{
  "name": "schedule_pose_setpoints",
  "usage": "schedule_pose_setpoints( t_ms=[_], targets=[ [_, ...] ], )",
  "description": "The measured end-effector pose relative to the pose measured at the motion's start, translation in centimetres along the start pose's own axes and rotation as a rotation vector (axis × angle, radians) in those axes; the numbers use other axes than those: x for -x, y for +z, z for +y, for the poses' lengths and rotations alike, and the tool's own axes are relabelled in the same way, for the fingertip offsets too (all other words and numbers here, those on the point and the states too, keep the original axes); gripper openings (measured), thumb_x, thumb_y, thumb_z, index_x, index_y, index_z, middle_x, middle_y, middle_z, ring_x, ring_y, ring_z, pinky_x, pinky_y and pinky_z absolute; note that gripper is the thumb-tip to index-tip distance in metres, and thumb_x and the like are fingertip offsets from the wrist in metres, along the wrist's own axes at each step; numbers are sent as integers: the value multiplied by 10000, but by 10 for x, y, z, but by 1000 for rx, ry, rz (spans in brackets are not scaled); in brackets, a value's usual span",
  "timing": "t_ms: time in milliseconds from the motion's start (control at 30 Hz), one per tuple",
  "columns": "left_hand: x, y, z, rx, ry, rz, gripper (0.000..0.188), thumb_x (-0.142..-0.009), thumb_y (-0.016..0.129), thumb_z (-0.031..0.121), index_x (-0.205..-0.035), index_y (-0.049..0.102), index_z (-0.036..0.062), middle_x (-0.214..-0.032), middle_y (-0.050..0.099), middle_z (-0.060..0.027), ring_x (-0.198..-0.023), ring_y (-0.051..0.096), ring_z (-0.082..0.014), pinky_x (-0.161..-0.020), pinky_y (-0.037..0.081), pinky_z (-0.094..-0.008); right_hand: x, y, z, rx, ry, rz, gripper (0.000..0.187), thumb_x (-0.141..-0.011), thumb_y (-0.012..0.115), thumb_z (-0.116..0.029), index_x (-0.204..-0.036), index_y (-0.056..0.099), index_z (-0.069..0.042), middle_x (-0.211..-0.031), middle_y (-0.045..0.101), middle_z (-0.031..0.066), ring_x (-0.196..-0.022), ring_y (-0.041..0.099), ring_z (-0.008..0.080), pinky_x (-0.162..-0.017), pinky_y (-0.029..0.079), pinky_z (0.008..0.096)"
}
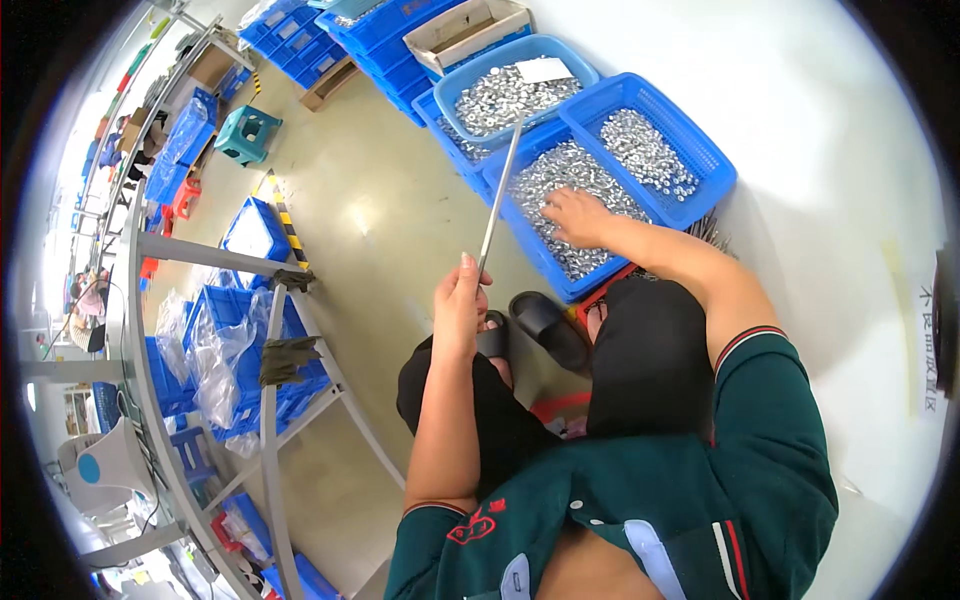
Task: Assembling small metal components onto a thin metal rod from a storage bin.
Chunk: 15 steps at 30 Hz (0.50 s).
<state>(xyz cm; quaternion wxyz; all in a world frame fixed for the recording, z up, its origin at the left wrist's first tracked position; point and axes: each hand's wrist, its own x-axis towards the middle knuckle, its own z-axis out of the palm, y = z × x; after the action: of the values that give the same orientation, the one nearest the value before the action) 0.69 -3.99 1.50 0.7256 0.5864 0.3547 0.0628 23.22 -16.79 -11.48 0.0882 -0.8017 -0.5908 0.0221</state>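
My left hand (pixel 459 300) is closed around the lower end of a thin metal rod (pixel 500 190), which slants up and away to the right. My right hand (pixel 578 217) reaches into a blue basket compartment among small silvery metal parts (pixel 570 172). Its fingers are bent down at the parts; whether they pinch one is too small to make out. The divided blue basket (pixel 715 165) has a second compartment on the right with more shiny metal parts (pixel 645 145).
Behind it, a lighter blue basket (pixel 590 75) of metal parts carries a white slip (pixel 543 69). Blue crates (pixel 375 55) are stacked farther back. A grey metal frame (pixel 265 440) stands at left, beside plastic-covered crates (pixel 290 375). A green stool (pixel 247 135) stands on the floor beyond.
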Motion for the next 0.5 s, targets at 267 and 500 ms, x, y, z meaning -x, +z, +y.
schedule_pose_setpoints(
  t_ms=[267, 500],
  targets=[
    [-7, -12, -6, -93, 10, 64, 410, -887, 432, 449, -769, 509, 65, -498, 303, 69, -389, 247, -30, -348, 156, -200, -36, 38, -12, -29, -161, 257, 352, -716, 507, -166, -1028, 526, -6, -1110, 505, 153, -1097, 437, 294, -904, 339, 407],
    [-12, -4, -10, -107, 43, 52, 419, -883, 453, 429, -705, 534, 58, -535, 394, 26, -488, 376, -71, -456, 312, -230, -21, 36, 0, 73, -202, 296, 142, -657, 540, -140, -773, 556, -60, -865, 530, 119, -885, 494, 290, -781, 373, 414]
  ],
)
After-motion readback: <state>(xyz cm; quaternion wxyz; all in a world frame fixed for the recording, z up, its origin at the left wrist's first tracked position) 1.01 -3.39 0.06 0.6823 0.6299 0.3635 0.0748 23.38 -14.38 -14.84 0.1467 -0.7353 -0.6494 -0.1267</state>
